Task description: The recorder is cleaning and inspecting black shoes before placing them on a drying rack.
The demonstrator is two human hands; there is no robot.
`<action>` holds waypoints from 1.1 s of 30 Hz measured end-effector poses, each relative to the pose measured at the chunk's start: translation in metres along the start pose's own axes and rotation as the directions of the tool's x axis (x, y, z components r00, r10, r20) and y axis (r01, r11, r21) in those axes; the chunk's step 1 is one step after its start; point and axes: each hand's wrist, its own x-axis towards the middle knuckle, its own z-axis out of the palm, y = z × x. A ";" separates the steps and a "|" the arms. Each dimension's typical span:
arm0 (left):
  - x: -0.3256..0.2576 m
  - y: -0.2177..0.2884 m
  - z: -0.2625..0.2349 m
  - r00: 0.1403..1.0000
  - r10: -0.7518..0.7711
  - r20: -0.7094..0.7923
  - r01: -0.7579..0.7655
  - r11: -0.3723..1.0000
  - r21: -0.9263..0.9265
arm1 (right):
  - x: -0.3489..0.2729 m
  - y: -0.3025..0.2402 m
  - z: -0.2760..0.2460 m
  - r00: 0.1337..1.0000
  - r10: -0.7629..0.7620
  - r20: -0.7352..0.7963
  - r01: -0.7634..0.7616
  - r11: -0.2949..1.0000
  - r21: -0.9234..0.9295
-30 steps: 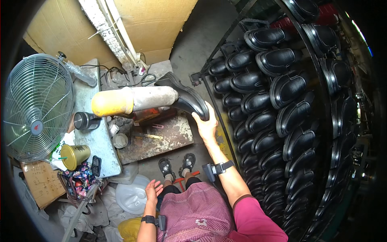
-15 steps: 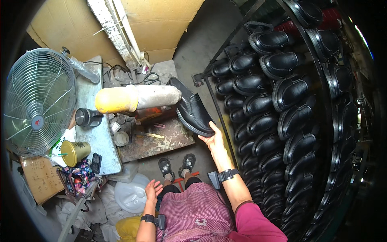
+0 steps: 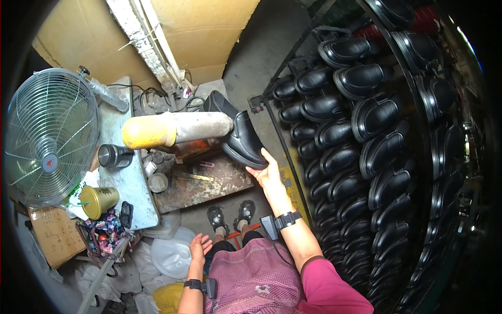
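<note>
In my right hand (image 3: 269, 172) I hold a black leather slip-on shoe (image 3: 246, 140) by its lower end, thumb and fingers closed on it. It tilts over the workbench, its upper end leaning left. A thick tube (image 3: 201, 126), yellow at one end and grey at the other, crosses in front of its left side and hides part of it. Whether the tube touches the shoe, I cannot tell. My left hand (image 3: 198, 248) rests low by my apron (image 3: 246, 272), fingers spread, with nothing in it.
A tall rack (image 3: 285, 157) packed with black shoes (image 3: 376, 118) stands on the right. On the left are a wire-caged fan (image 3: 50, 131), a dark lidded mug (image 3: 115, 156) and a gold cup (image 3: 99, 203). Below the tube, the stained bench (image 3: 230, 180) carries small tools.
My right hand has moved the shoe left and slightly up, so more of it lies behind the tube's end. The left hand has stayed nearly still.
</note>
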 end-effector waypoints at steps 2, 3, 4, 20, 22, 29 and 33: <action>0.000 0.000 -0.002 1.000 -0.002 -0.003 0.002 1.000 0.001 | 0.001 -0.001 0.007 0.999 0.002 0.048 -0.004 0.999 0.044; 0.000 0.000 -0.003 1.000 0.000 -0.002 0.000 1.000 0.003 | 0.002 -0.002 0.010 0.999 -0.002 0.047 0.000 0.999 0.046; 0.000 -0.001 -0.004 1.000 0.002 0.000 -0.002 1.000 0.006 | 0.004 -0.003 0.014 0.999 0.007 0.037 -0.009 0.998 0.066; -0.007 0.013 0.006 0.996 0.011 0.091 -0.015 0.999 0.049 | -0.078 0.018 -0.083 0.994 0.050 -0.096 -0.041 0.994 0.097; -0.020 0.034 0.024 0.988 0.001 0.152 -0.004 1.000 0.020 | -0.111 0.021 -0.129 0.991 0.092 -0.099 -0.085 0.994 0.073; -0.103 0.124 0.121 0.717 0.220 0.661 -0.338 0.939 0.055 | -0.236 0.002 -0.164 0.959 -0.129 0.250 0.210 0.921 -0.328; -0.141 0.138 0.150 0.665 0.239 0.708 -0.370 0.928 0.034 | -0.273 -0.012 -0.152 0.915 -0.347 0.207 0.400 0.851 -0.341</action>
